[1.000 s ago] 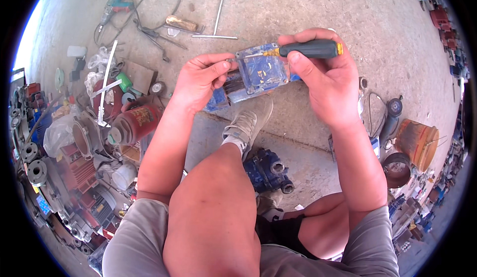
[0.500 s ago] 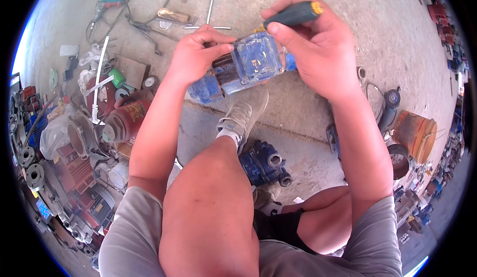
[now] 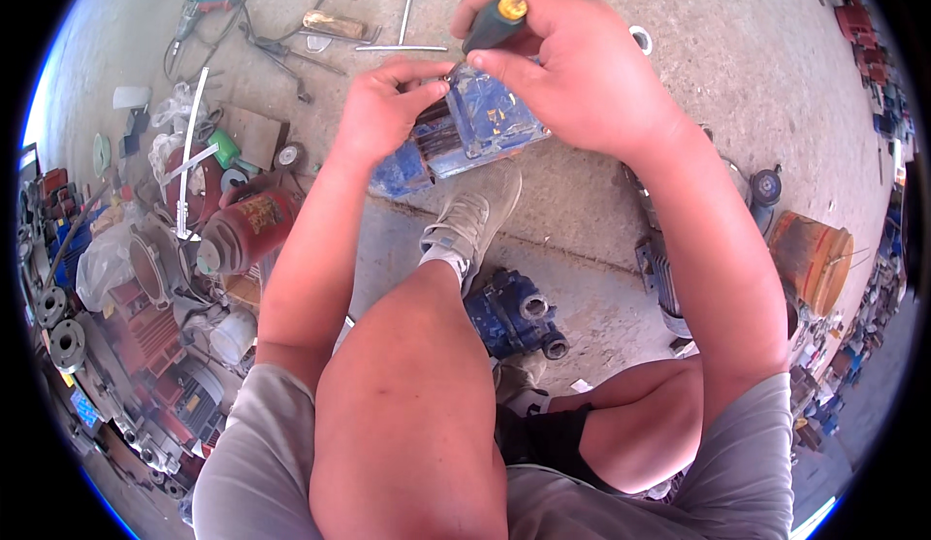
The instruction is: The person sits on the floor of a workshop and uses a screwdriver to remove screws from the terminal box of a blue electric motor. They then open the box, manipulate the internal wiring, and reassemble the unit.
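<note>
A worn blue electric motor (image 3: 402, 170) lies on the floor just beyond my shoe, its square blue terminal box (image 3: 495, 113) facing up. My right hand (image 3: 596, 79) grips a screwdriver (image 3: 495, 26) with a dark green handle and yellow end. The handle stands tilted over the box's far left corner, and its tip is hard to see there. At that same corner my left hand (image 3: 376, 111) has thumb and forefinger pinched together. Whatever is between them is too small to name. My right hand covers the motor's right end.
A blue metal casting (image 3: 514, 312) sits by my shoe (image 3: 475, 220). Farther off lie a T-handle wrench (image 3: 402, 48), a wooden-handled tool (image 3: 335, 24) and a green power drill (image 3: 202, 2). Red machine parts (image 3: 252, 230) crowd the left; an orange bucket (image 3: 815, 259) and an angle grinder (image 3: 766, 188) stand right.
My right hand has moved left with the screwdriver, from above the box's far edge to its far left corner. The handle is now more upright. My left hand stays pinched at the corner.
</note>
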A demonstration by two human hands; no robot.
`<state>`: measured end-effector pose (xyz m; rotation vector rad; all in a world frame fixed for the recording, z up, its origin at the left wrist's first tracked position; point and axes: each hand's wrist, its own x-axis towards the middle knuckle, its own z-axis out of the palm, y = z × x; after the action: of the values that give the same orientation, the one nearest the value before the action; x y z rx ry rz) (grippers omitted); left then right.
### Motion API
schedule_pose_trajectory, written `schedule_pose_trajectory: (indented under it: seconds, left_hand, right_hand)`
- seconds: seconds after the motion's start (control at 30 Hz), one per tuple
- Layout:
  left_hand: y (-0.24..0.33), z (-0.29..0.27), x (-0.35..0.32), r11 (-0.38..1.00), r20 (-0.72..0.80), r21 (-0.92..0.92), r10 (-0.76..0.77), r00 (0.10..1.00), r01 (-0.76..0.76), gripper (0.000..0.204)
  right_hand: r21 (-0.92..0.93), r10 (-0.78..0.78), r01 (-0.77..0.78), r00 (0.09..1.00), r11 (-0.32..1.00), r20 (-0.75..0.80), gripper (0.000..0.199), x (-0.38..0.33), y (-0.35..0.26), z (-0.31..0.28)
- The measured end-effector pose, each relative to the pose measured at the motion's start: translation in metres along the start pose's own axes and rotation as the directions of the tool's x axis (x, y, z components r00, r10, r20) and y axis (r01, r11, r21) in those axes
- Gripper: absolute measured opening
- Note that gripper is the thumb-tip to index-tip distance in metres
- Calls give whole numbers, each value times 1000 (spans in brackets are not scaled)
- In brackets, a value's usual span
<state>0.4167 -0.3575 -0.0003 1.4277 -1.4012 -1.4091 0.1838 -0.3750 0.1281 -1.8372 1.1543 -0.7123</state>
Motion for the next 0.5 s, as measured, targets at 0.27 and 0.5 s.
schedule_pose_trajectory:
  seconds: [0.27, 0.5]
  left_hand:
    - [-2, 8, -12, 980, -33, -100, -176, 984, 172, 37]
    - [3, 4, -2, 872, 92, -291, -384, 919, 393, 25]
  right_hand:
    - [-216, -153, 187, 974, 958, 165, 26, 18, -9, -9]
    - [-404, -115, 140, 990, 904, 85, 34, 20, -18, -2]
